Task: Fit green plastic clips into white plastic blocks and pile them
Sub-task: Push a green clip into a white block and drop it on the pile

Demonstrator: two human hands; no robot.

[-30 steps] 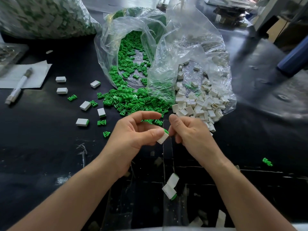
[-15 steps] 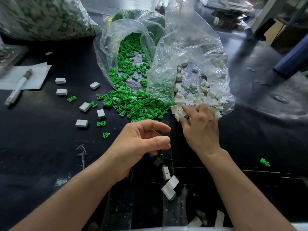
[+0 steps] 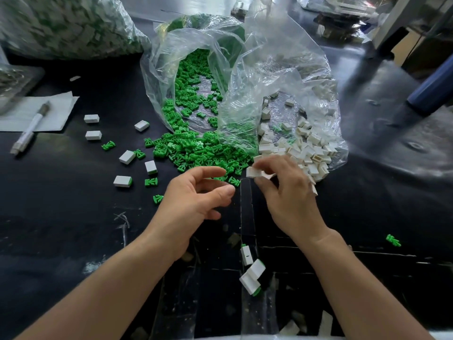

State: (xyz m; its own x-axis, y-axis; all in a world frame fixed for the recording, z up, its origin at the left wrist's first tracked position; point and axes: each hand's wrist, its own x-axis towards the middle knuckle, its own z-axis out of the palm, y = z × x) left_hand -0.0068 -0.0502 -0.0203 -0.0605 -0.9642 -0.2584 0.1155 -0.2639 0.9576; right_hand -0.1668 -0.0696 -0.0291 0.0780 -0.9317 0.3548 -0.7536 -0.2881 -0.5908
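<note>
We are at the pick-up step: our right hand (image 3: 286, 192) pinches a white block (image 3: 253, 172) at the edge of the block heap (image 3: 308, 153), our left hand (image 3: 193, 200) hangs loose and empty beside the green clips (image 3: 196, 153), so next we probably need to pick a clip and press it in.

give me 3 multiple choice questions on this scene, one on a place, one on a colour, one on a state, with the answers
1. Where does the pen lie?
A. partly on the white paper
B. inside a plastic bag
C. in a hand

2. What colour is the lone clip at far right?
A. white
B. green
C. blue

3. What is the right hand doing?
A. lying flat and empty
B. gripping the pen
C. pinching a white block

Answers:
1 A, its upper end rests on the paper at far left.
2 B, it is plainly bright green.
3 C, its thumb and fingers close on the block.
</note>
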